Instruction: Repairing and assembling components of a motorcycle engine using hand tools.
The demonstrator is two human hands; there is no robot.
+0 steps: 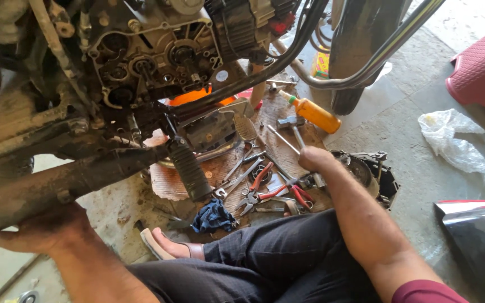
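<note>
From the head view I sit on the concrete floor [422,163] with my legs folded, looking down at a stripped motorcycle engine [158,50] that fills the upper left of the frame. My left hand [40,230], at the lower left, lies palm down with its fingers spread and curled against the underside of the grimy exhaust pipe [57,185]; it presses on the pipe rather than wrapping round it. My right hand [314,159], near the centre, reaches down into the heap of tools and is closed, but I cannot tell what it has hold of, since the fingers are turned away from me. It sits just beside a long metal rod [282,139] and a round dark engine cover [374,174] to its right. The tools lie on a sheet of cardboard [169,182] in the middle of the frame: red-handled pliers [265,188], several spanners [242,171] and a blue rag [213,216] near my sandalled foot [169,246]. An orange squeeze bottle [314,112] lies tilted above my right hand. A crumpled clear plastic bag [453,140] rests on the floor at the right, well apart from the tools.
</note>
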